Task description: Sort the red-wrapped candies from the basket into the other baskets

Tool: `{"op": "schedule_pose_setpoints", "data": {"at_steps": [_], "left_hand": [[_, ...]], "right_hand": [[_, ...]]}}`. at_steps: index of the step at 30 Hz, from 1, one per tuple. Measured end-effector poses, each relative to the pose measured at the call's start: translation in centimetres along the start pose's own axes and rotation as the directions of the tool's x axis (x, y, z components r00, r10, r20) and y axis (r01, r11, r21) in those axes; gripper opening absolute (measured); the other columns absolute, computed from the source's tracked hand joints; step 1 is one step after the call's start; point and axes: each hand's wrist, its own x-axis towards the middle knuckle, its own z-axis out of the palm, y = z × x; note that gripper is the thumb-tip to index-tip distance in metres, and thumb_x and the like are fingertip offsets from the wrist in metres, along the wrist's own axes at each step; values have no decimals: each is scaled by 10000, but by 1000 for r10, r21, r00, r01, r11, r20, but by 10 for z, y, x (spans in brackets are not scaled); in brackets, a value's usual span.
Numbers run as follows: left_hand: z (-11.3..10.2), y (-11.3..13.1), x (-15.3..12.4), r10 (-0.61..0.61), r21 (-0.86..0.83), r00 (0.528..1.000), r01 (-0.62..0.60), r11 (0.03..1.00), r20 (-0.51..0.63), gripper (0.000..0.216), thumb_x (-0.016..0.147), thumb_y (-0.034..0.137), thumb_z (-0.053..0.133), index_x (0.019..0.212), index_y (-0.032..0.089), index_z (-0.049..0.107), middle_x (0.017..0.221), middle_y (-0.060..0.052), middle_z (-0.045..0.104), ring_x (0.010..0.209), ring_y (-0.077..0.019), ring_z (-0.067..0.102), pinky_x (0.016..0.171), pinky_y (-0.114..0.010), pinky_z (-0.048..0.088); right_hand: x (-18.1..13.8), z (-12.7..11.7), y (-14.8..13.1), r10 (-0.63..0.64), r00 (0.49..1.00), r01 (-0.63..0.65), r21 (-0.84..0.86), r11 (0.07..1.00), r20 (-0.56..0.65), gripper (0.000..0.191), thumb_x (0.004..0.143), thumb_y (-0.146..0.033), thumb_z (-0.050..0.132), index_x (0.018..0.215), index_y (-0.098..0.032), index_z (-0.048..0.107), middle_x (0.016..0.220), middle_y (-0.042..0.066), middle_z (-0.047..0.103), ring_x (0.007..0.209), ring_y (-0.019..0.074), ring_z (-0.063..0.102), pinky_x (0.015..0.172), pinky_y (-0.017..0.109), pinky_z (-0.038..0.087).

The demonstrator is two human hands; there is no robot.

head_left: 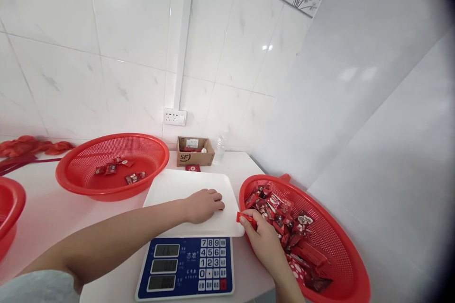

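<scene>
Nearest us: blue-faced scale (185,267), three displays lit, digits too blurred to read. Its white weighing tray (170,189) sits just behind the keypad.

Right hand (263,241): thumb and forefinger pinched on one red packet (245,218). The packet is at the tray's right front corner, between the tray and the right basket (350,265).

Left hand (204,206): palm down on the tray, fingers curled under. We cannot tell whether anything lies beneath them.

The right basket holds a heap of like packets (295,232), close against the right hand.

Handling, our judgement: the packet is small and light, and its glossy film wrapper is likely slippery and crinkly. We would pinch it across the flat faces or by a crimped end, with little force.

Further off: middle basket (106,191) with a few scattered packets (119,170), well apart from both hands. Against the wall, a cardboard box (195,151), and above it a wall socket (175,117).
</scene>
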Motion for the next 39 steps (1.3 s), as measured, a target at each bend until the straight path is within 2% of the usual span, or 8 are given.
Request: {"op": "schedule_pose_setpoints", "data": {"at_steps": [9,14,17,19,23,28,33,39], "left_hand": [[-14,-39,-52,-375,33,921,380,925,-103,331,826,60,414,1093,203,548,983,-86,644,918,-229,597,720,-309,480],[-48,-75,-112,-652,18,713,678,735,-258,346,938,235,268,1221,220,467,1047,-103,627,910,-250,617,697,-345,485],[-47,-81,-150,-735,12,584,785,619,-345,454,929,354,297,1330,158,383,1270,-189,515,1124,-338,522,819,-453,466],[-33,-75,-174,-744,18,566,800,600,-355,499,904,412,352,1324,151,417,1374,-197,433,1221,-357,445,911,-499,420],[3,-58,-213,-724,76,611,778,624,-320,402,905,278,334,1247,241,542,1248,-106,598,1239,-318,453,1037,-554,283],[17,-60,-241,-772,115,474,874,473,-423,428,891,179,290,1213,225,568,1195,-133,623,1244,-332,443,1034,-608,235],[28,-47,-227,-709,-146,325,844,516,-626,361,918,327,365,1241,239,498,1295,-119,522,1313,-303,350,1045,-535,310],[51,-13,-185,-630,-273,368,671,689,-684,311,926,278,404,1230,231,449,1357,-124,437,1324,-274,332,1066,-494,329]], "right_hand": [[-1,0,-1,12,1000,-12,-46,999,17,295,845,-448,409,927,-237,598,951,57,721,864,245,661,753,339,483],[-1,0,2,26,999,-23,-98,995,31,321,842,-481,393,921,-251,601,945,44,727,858,245,668,739,338,487],[-1,1,2,31,999,-28,-107,994,31,348,831,-509,382,920,-253,600,951,48,730,857,250,673,732,338,495],[-1,2,2,43,999,-39,-115,993,32,368,821,-521,377,928,-250,602,954,56,731,860,256,674,736,342,500],[-1,3,4,46,999,-42,-117,992,26,382,804,-533,387,924,-249,613,970,66,735,860,265,679,724,341,509],[1,2,6,74,997,-69,-144,987,29,421,784,-580,391,936,-259,618,945,60,744,805,272,690,704,355,513],[2,1,7,70,998,-69,-156,985,6,431,765,-598,396,910,-268,632,957,64,745,810,280,695,677,349,520],[6,1,13,121,993,-120,-184,976,-2,442,732,-617,430,923,-273,631,933,55,744,795,275,694,706,356,527]]}}
